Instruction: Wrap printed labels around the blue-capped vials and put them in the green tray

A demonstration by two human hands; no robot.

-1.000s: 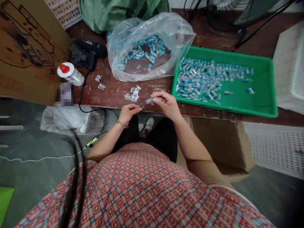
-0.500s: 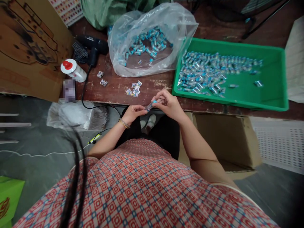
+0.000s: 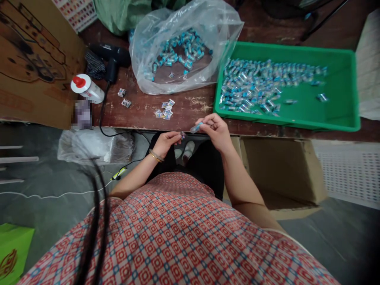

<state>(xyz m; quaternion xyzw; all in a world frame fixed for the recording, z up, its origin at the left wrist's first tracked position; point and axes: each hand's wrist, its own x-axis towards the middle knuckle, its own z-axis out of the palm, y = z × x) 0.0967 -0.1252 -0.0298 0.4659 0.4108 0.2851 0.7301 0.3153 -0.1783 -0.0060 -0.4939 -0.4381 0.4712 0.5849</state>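
Note:
My right hand (image 3: 216,130) pinches a small clear tube with a blue end (image 3: 196,127) just over the near edge of the wooden table (image 3: 190,109). My left hand (image 3: 168,141) is closed a little below and to the left, its fingertips pinching a tiny dark piece (image 3: 182,135) near the tube's tip. A small pile of printed labels (image 3: 165,111) lies on the table just beyond my hands. Further back sits a clear plastic bag (image 3: 185,47) of blue tubes. To the right, a green tray (image 3: 341,95) holds many tubes.
A black heat gun (image 3: 111,59) with its cord, a white bottle with a red cap (image 3: 86,88) and two loose labels (image 3: 123,97) lie at the table's left. Cardboard (image 3: 32,63) stands at far left. A cardboard box (image 3: 285,174) sits under the table at right.
My hands met with the tube between them half a second ago; now they have drawn slightly apart, the right keeping the tube. The view shifted a little.

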